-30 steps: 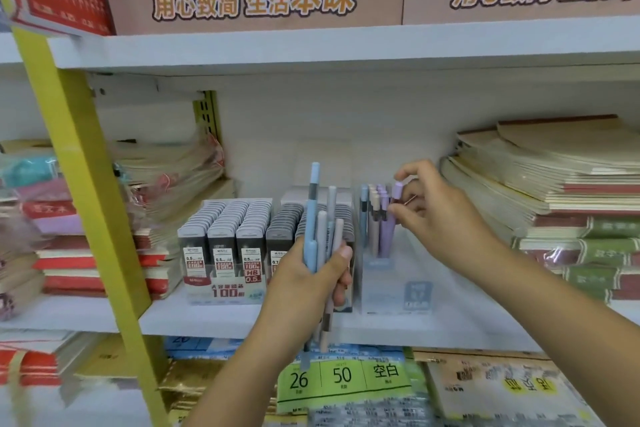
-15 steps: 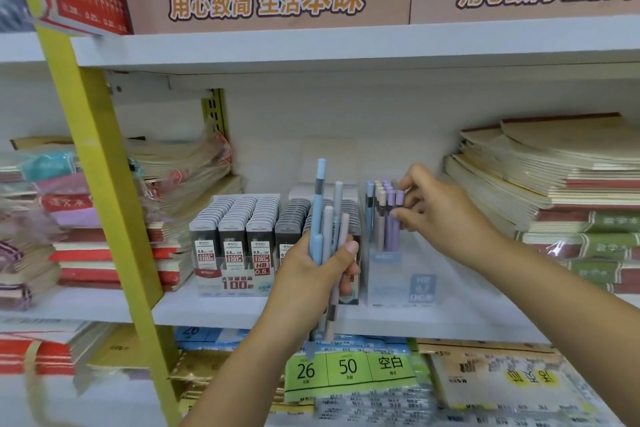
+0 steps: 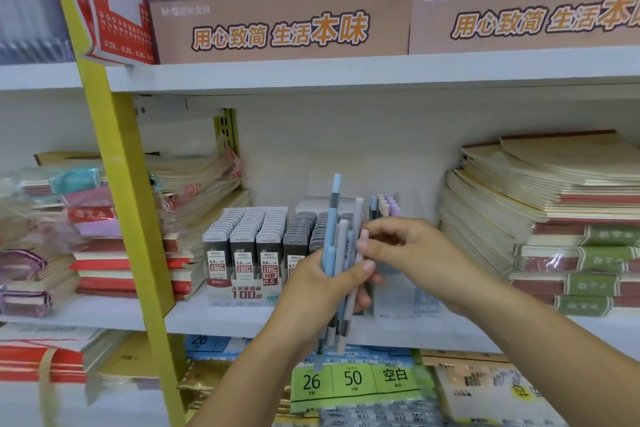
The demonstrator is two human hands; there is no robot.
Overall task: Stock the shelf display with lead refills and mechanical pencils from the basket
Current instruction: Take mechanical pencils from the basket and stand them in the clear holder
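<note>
My left hand (image 3: 323,282) grips an upright bundle of several pastel mechanical pencils (image 3: 337,239), blue, grey and pink, in front of the middle shelf. My right hand (image 3: 408,250) has come over to the bundle and pinches the top of a pink pencil (image 3: 363,241) at its right edge. Behind the hands, a clear display holder (image 3: 401,298) stands on the shelf with several pastel pencils (image 3: 384,206) upright in it. Rows of grey lead refill cases (image 3: 256,239) fill a display tray to the left. No basket is in view.
Stacks of notebooks (image 3: 554,218) lie to the right on the white shelf (image 3: 221,321), and wrapped notebook stacks (image 3: 104,236) to the left. A yellow upright post (image 3: 117,163) crosses the left side. Brown cardboard boxes (image 3: 280,28) sit on the shelf above.
My right hand has left the pencils in the clear holder and moved left and down to the bundle in my left hand. The view has shifted slightly upward and closer.
</note>
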